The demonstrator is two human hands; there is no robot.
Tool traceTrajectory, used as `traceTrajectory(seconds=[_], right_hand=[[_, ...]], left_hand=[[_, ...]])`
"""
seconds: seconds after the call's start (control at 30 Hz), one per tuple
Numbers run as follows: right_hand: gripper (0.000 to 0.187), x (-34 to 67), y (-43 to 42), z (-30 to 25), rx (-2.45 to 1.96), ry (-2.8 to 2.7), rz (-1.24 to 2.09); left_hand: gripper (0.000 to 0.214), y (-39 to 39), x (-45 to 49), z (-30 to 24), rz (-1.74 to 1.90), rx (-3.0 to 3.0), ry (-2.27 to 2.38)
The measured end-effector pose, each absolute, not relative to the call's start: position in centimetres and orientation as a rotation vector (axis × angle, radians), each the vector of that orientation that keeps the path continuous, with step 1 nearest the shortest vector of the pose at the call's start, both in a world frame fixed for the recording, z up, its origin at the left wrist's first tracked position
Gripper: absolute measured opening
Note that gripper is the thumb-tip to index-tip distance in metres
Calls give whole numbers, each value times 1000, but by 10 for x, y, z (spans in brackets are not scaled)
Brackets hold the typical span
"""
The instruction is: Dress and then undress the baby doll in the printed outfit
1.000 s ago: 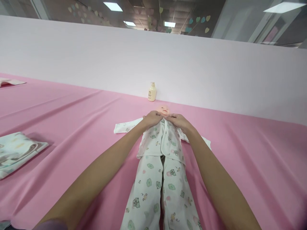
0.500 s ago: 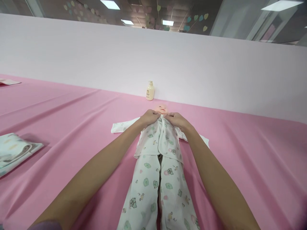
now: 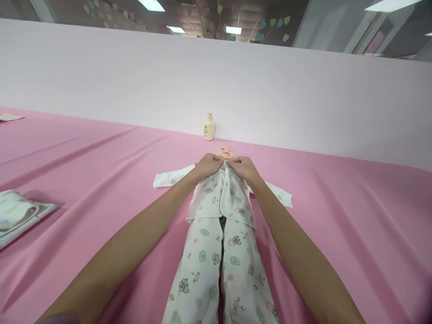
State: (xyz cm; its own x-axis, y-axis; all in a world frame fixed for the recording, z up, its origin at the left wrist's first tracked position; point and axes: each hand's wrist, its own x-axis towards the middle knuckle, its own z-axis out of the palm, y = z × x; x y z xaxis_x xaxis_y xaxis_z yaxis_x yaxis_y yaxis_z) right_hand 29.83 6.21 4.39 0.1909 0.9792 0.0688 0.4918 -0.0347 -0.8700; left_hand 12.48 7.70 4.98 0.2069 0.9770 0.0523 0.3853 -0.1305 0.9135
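A baby doll [image 3: 225, 151] lies on its back, its head pointing away from me. It wears a white printed baby jacket [image 3: 205, 198] with both sleeves spread out sideways, and matching white pants [image 3: 202, 265] below. Near the neckline my left hand [image 3: 209, 164] pinches the jacket's left front edge. Opposite it, my right hand [image 3: 243, 168] pinches the right front edge at the collar. The two fronts meet along the middle below my fingers. My fingertips partly hide the doll's neck and the collar's fastening.
A cream pump bottle [image 3: 209, 128] stands behind the doll's head, against the white wall [image 3: 101, 72]. Folded printed cloth [image 3: 23, 213] lies at the left on the pink sheet [image 3: 111, 180]. A flat pale item [image 3: 10, 117] is at the far left edge.
The view has shifted slightly, so everything sits a little further left. Both hands stay on the jacket's collar, drawn marginally closer together. More of the right sleeve shows.
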Motion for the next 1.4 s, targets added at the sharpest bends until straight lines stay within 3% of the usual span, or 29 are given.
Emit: traceTrajectory(seconds=[0.53,1.03,1.23,1.4], right_hand=[[22,295,60,46,-1608,-1385,741],[13,302,57,56,-1585,-1454,805],[12,293,57,53,-1581,-1501,682],[12,294,57,54,-1590,-1499,714]], left_hand=[[19,70,126,61,863,1748,1388],[30,66,128,65,817,1777,1426],[18,68,129,63,820,1813,1475],[21,69,128,62,806,1821,1470]])
